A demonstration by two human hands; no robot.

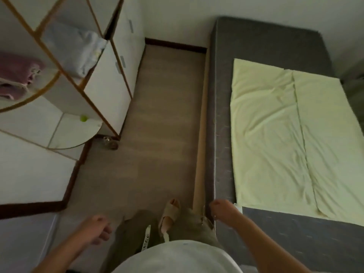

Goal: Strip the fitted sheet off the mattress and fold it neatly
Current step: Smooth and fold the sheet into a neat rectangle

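1. The pale yellow sheet (285, 134) lies folded flat on the grey mattress (266, 42), its right edge cut off by the frame.
2. The left hand (96, 229) and right hand (222, 210) are blurred, fingers loosely curled, holding nothing.

Looking down in dim light on a beige floor (157, 115). Meeting white walls (177, 16) along a dark skirting board (175, 45). Standing at the left: a white shelf unit (102, 89) with gold edging, holding a folded blue cloth (78, 48), a pink cloth (15, 75) and a small green ball (83, 118).
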